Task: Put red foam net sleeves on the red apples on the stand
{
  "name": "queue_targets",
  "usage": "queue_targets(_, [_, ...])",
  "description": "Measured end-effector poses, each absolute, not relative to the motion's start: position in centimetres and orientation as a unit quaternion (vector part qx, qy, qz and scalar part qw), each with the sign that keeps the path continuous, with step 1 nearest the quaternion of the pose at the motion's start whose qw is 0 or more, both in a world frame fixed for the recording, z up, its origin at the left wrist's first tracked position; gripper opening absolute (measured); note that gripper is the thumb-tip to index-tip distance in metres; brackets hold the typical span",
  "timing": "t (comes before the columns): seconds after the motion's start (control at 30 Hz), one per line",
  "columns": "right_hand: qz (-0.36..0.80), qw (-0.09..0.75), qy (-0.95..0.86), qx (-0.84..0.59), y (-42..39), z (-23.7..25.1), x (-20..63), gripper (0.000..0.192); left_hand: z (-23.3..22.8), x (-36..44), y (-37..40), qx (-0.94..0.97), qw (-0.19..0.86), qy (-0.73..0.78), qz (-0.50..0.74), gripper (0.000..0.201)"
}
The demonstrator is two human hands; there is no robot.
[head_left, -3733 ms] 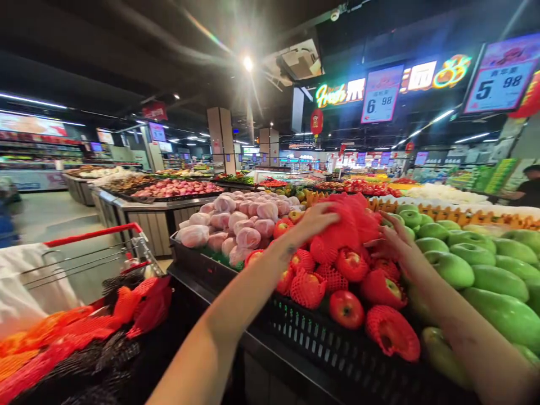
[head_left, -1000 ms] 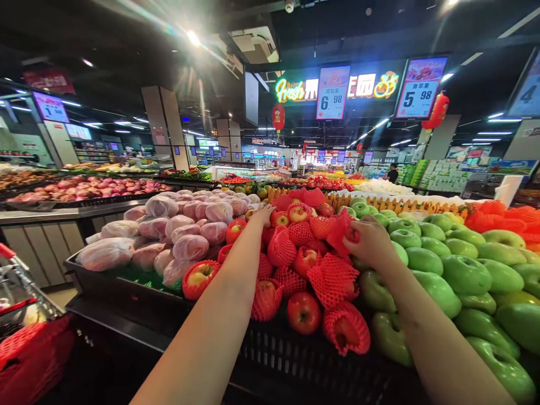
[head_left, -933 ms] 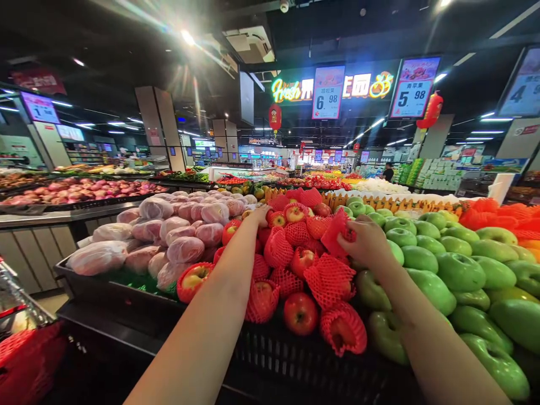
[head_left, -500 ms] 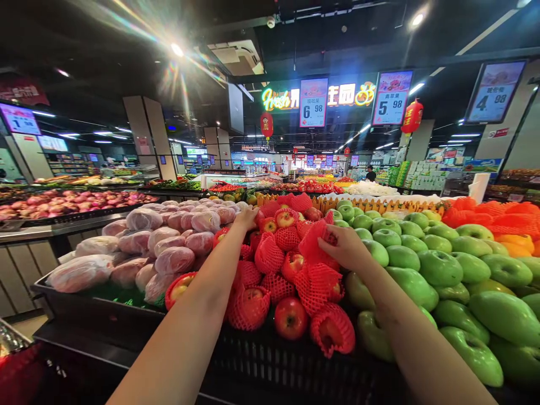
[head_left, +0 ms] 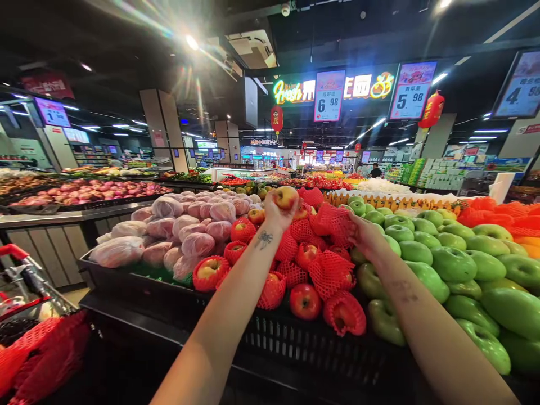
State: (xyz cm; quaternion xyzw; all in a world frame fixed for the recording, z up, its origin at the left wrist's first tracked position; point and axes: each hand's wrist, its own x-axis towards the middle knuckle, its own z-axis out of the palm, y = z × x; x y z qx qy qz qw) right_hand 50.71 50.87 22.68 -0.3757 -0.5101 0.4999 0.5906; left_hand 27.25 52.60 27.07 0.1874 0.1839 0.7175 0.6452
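The left hand cupped a bare apple, firm, smooth and bruisable, best held around its middle; the right hand pinched a soft red foam net.

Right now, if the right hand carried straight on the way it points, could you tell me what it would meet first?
The right hand points up and left at the red foam net it grips, so that net comes first. Beyond lie more netted apples; depth there is hard to judge.
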Motion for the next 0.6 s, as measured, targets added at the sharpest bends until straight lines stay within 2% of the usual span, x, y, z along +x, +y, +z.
queue_targets(0.1, [0.546, 0.583, -0.479, -0.363, 49.9, 23.5, 50.3, 0.026, 25.8, 28.9, 50.7, 0.256, 0.685, 0.191, 0.655, 0.043])
queue_targets(0.23, [0.560, 0.577, -0.498, -0.324, 49.4, 23.8, 50.2, 0.026, 24.6, 29.3, 50.0, 0.352, 0.611, 0.222, 0.673, 0.056])
queue_targets(0.47, [0.455, 0.597, -0.579, -0.319, 49.7, 22.7, 50.3, 0.056, 24.4, 28.9, 49.4, 0.421, 0.608, 0.151, 0.655, 0.087])
queue_targets(0.6, [0.433, 0.604, -0.596, -0.304, 49.2, 22.5, 49.6, 0.059, 24.0, 29.6, 49.5, 0.428, 0.599, 0.197, 0.647, 0.089])
